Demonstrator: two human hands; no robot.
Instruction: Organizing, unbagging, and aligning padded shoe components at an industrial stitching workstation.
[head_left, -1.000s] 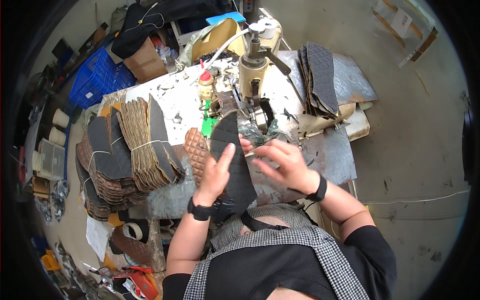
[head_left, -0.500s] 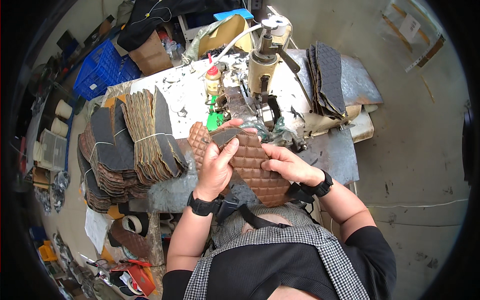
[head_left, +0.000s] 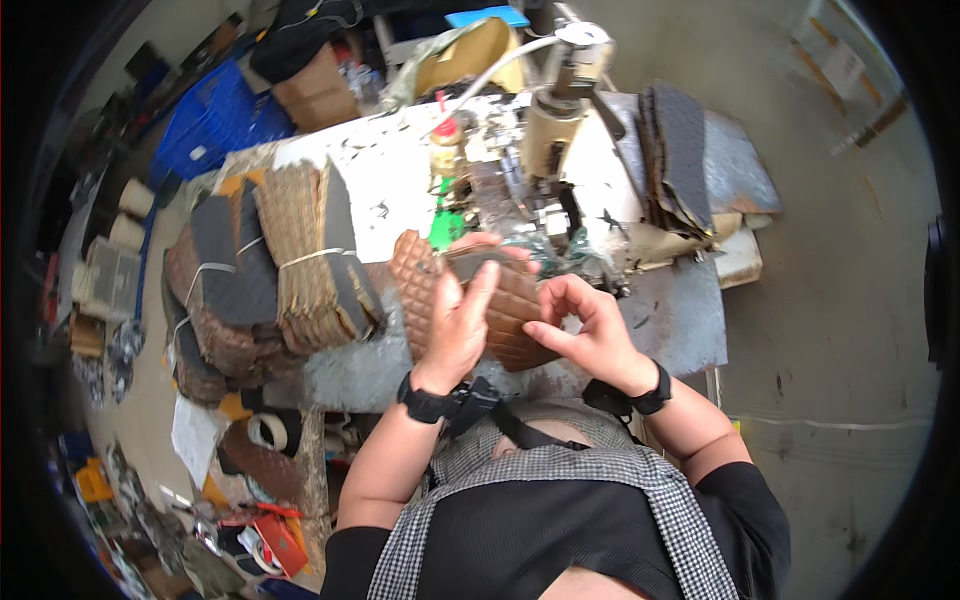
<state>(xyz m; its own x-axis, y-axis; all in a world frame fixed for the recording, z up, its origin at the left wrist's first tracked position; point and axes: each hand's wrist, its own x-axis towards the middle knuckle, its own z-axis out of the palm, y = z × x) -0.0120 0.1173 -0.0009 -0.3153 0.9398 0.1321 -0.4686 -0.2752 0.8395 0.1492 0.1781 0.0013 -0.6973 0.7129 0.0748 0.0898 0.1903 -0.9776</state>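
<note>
A brown quilted leather piece (head_left: pixel 518 345) with a dark grey backing is folded in my hands, above the near edge of the workbench. My left hand (head_left: pixel 462 325) grips it, thumb on the grey side and fingertips showing past its far edge. At the piece's right edge, my right hand (head_left: pixel 598 335) has bent fingers and the thumb against the leather. Part of the quilted piece spreads out left of my left hand. Just beyond my hands stands a cream sewing machine (head_left: pixel 552 130), with dark greenish plastic scraps around its base.
Tied stacks of quilted pieces (head_left: pixel 305 255) fill the bench's left side. Dark quilted panels (head_left: pixel 678 155) lie at the right. A red-capped bottle (head_left: pixel 445 150) stands beside the machine. Behind at left is a blue crate (head_left: pixel 215 125); rolls of tape (head_left: pixel 268 432) are below.
The quilted piece's lower end has moved up and away from my body. My right hand's fingers have curled more at its edge. The whole view has shifted slightly.
</note>
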